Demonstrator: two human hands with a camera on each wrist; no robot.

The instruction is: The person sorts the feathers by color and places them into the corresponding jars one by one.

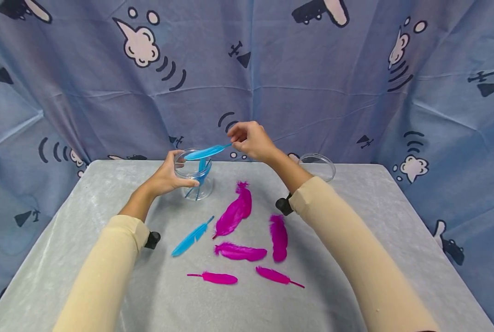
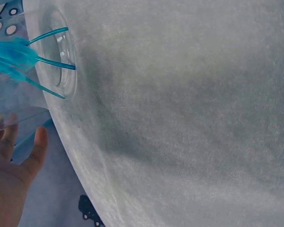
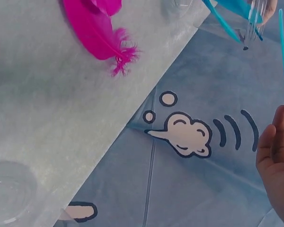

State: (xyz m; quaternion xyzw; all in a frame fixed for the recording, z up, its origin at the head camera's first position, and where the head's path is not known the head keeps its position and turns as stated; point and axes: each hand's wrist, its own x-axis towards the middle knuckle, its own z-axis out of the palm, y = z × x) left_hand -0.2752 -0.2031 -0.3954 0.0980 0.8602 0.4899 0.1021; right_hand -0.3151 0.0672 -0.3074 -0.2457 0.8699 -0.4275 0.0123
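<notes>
Soft shadows across the tabletop [image 1: 230,309]

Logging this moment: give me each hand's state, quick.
Left hand: holding the jar.
Right hand: pinching a blue feather.

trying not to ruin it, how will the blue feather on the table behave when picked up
The blue feather probably weighs very little, being a thin vane on a slim quill. It should bend only slightly, since the similar feather pinched by the right hand looks nearly straight. Its edge may split easily, as a notch shows there.
</notes>
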